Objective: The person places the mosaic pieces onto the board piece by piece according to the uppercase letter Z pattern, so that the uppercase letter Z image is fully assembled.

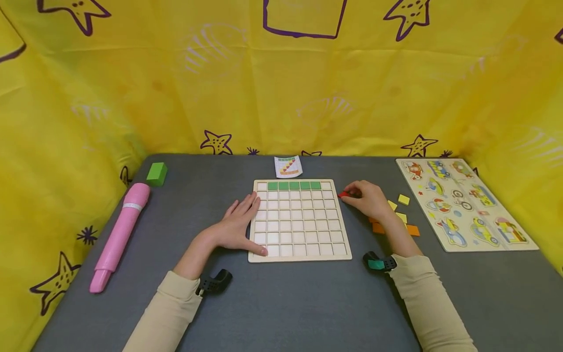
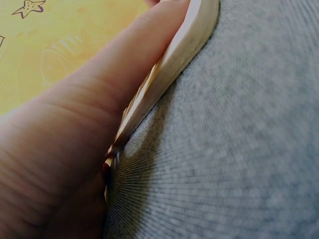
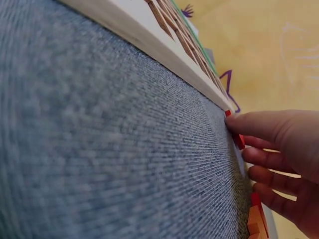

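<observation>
A wooden grid board (image 1: 300, 259) lies in the middle of the table, with several green tiles (image 1: 294, 186) along its top row and its other cells bare. My left hand (image 1: 236, 226) rests spread on the board's left side, thumb on the lower left corner and fingertips by the upper left edge. Just off the board's upper right edge, my right hand (image 1: 367, 199) pinches a red tile (image 1: 343, 194) between thumb and fingers. The right wrist view shows this red tile (image 3: 239, 139) close to the board's wooden edge (image 3: 164, 57).
Yellow tiles (image 1: 403, 199) and orange tiles (image 1: 412, 230) lie by the right forearm. A small pattern card (image 1: 288, 167) sits behind the board. Farther right is a wooden picture puzzle (image 1: 466, 205); at left are a pink marker-shaped object (image 1: 119, 239) and a green block (image 1: 156, 174).
</observation>
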A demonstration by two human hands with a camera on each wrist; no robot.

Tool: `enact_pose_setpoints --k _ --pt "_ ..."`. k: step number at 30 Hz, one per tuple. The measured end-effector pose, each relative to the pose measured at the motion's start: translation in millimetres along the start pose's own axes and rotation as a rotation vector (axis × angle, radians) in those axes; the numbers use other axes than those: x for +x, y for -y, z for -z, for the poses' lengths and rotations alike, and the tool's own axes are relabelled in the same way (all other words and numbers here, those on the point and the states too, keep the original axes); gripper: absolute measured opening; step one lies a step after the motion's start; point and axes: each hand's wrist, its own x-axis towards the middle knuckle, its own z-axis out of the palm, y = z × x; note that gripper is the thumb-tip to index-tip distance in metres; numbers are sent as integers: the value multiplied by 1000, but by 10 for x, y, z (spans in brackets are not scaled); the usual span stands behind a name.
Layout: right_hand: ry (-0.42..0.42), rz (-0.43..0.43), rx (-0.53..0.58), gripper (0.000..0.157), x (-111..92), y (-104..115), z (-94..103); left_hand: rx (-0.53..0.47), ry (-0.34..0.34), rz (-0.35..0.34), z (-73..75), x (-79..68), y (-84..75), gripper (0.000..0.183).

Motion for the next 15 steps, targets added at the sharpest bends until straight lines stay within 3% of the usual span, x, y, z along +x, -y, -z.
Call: enact_pose_setpoints --k 8,15 --pt "-7 15 -15 29 7 -23 -22 -9 -4 -6 7 -2 10 135" --pt "-20 -40 -7 28 8 14 -14 -27 -18 -23 7 -1 14 133"
